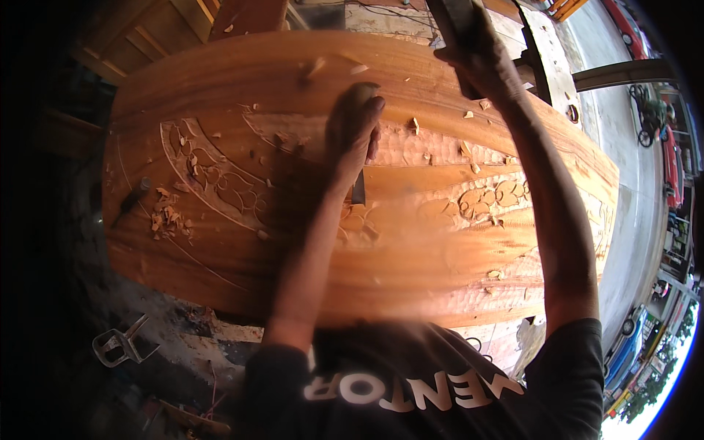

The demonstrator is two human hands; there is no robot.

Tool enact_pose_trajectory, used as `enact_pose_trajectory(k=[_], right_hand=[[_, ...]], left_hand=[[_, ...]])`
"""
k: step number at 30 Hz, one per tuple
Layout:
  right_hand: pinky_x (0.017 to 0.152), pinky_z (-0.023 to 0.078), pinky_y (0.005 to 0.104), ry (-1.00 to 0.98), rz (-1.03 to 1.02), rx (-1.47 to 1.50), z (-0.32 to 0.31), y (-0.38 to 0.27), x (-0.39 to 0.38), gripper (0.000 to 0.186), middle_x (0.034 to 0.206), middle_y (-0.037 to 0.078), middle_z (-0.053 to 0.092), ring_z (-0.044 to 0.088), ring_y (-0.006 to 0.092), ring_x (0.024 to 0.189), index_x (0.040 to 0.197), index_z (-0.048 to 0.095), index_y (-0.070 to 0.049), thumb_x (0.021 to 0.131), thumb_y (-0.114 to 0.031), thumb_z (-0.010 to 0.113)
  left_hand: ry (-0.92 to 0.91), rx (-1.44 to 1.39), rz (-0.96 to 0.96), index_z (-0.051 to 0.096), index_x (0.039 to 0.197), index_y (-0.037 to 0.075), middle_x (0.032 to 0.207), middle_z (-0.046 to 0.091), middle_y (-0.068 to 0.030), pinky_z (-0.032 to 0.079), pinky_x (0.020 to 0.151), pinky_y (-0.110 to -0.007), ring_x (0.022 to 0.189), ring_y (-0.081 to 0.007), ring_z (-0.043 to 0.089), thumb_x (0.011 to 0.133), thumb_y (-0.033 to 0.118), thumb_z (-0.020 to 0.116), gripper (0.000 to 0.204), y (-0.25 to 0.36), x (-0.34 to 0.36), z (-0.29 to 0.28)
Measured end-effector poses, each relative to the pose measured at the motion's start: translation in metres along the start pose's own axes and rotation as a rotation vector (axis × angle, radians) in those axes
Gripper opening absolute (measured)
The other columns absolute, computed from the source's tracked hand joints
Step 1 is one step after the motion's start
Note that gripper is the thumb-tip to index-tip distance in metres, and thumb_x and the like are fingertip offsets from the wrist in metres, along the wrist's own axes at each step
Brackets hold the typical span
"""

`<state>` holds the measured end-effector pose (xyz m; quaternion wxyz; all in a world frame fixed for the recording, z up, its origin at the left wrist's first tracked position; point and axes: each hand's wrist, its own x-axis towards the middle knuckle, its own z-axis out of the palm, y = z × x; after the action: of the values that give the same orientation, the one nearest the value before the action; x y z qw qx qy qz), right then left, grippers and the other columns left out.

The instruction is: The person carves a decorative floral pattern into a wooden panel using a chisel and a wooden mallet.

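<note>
A large carved wooden panel (418, 264) lies below me, with leaf-like relief patterns and scattered curled shavings. Near its middle, my left hand (356, 132) is closed upright around the handle of a chisel (358, 189), whose dark flat blade meets the carved surface. At the upper right, my right hand (490, 70) grips a dark, block-like mallet (458, 22), raised higher than the left hand. A second dark-handled tool (137, 192) lies on the panel's left part, beside a small pile of shavings (171, 214).
Wooden panels (147, 40) stand behind at the upper left. A white plastic stool (121, 345) is at the lower left on the dark floor. A pale plank (550, 66) and a dark beam (623, 73) lie at upper right, with pavement, motorbikes (645, 117) and cars (673, 165) beyond.
</note>
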<state>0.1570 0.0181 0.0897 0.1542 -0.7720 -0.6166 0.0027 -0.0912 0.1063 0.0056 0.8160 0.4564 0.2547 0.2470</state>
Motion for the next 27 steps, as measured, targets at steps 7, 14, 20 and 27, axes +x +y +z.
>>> enact_pose_trajectory(k=[7,14,20,27], right_hand=[[0.091,0.06,0.0446,-0.477,0.286,0.173,-0.033,-0.053,0.001,0.081,0.114,0.021,0.075,0.076,0.0288,0.107,0.152,0.047,-0.012,0.081,-0.019,0.085],[0.107,0.056,0.0499,-0.483,0.053,0.124,-0.004,-0.06,-0.016,0.084,0.135,0.023,0.068,0.069,0.0374,0.123,0.16,0.041,-0.019,0.086,-0.021,0.08],[0.099,0.059,0.0441,-0.187,-0.053,0.152,-0.006,-0.053,-0.028,0.089,0.126,0.019,0.072,0.074,0.0318,0.111,0.161,0.04,-0.021,0.083,-0.019,0.084],[0.087,0.062,0.0452,-0.044,0.14,0.261,-0.034,-0.081,-0.039,0.087,0.119,0.02,0.073,0.075,0.0353,0.104,0.16,0.041,-0.026,0.085,-0.022,0.084]], left_hand=[[0.044,0.039,0.011,0.058,0.109,0.012,0.066,0.054,0.0006,0.033,0.036,-0.025,0.041,-0.0076,0.045,0.098,0.043,0.077,0.038,-0.003,-0.005,-0.011],[0.042,0.069,0.042,0.058,0.114,0.011,0.065,0.053,0.0008,0.032,0.035,-0.024,0.041,-0.007,0.044,0.101,0.042,0.074,0.038,0.0,-0.011,-0.014],[0.048,0.115,0.078,0.06,0.122,0.01,0.064,0.052,0.0014,0.031,0.036,-0.023,0.041,-0.0069,0.043,0.105,0.046,0.067,0.041,0.004,-0.016,0.0],[0.354,0.259,0.423,0.061,0.121,0.011,0.067,0.052,0.0011,0.03,0.035,-0.024,0.04,-0.0067,0.042,0.109,0.062,0.048,0.054,0.037,-0.01,-0.016]])
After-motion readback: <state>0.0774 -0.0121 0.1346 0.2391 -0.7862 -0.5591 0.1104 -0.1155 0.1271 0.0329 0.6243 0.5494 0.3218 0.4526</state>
